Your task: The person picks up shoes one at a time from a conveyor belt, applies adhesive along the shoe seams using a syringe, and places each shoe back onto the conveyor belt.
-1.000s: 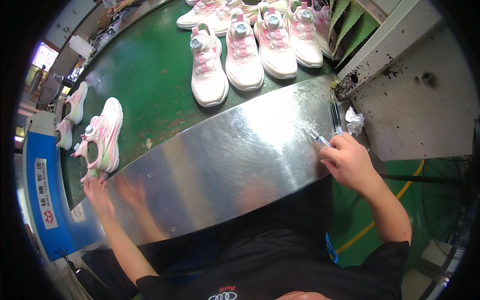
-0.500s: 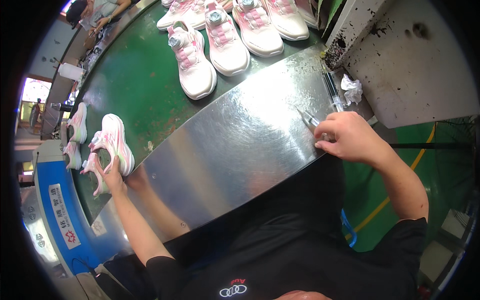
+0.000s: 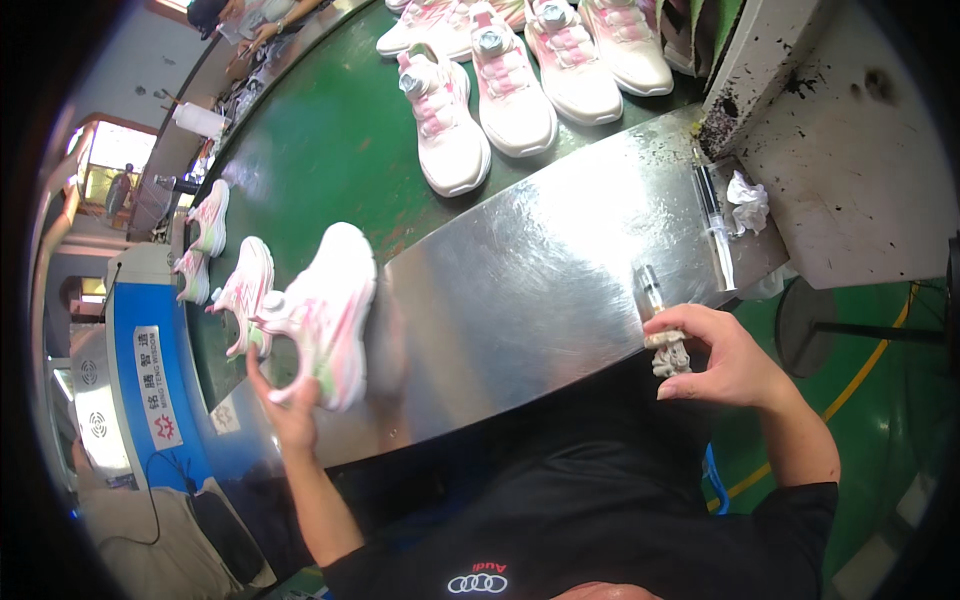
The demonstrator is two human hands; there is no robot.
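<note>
My left hand [image 3: 297, 415] grips a white and pink sneaker [image 3: 338, 300] by its heel opening, the toe pointing away from me. The shoe is raised above the steel ledge [image 3: 440, 350] and has a round dial on its tongue. Just beyond it stands another such sneaker [image 3: 246, 285] on the green surface [image 3: 320, 150]. At the right, my right hand [image 3: 728, 355] is closed on a small clear syringe [image 3: 652, 288] with a thin tip pointing away. Its rear end is caked with a lumpy whitish material [image 3: 670, 355] between thumb and fingers.
Several matching sneakers [image 3: 510, 100] stand at the far side. Two more [image 3: 208, 220] are at the left, near a blue and white machine [image 3: 150, 350]. A larger syringe [image 3: 714, 225] lies beside crumpled tissue [image 3: 747, 203] by a stained metal panel [image 3: 850, 140]. Another person [image 3: 255, 25] sits far left.
My left hand has lifted the sneaker off the green surface and brought it right and nearer. My right hand has drawn the syringe closer to my body. The view has shifted.
</note>
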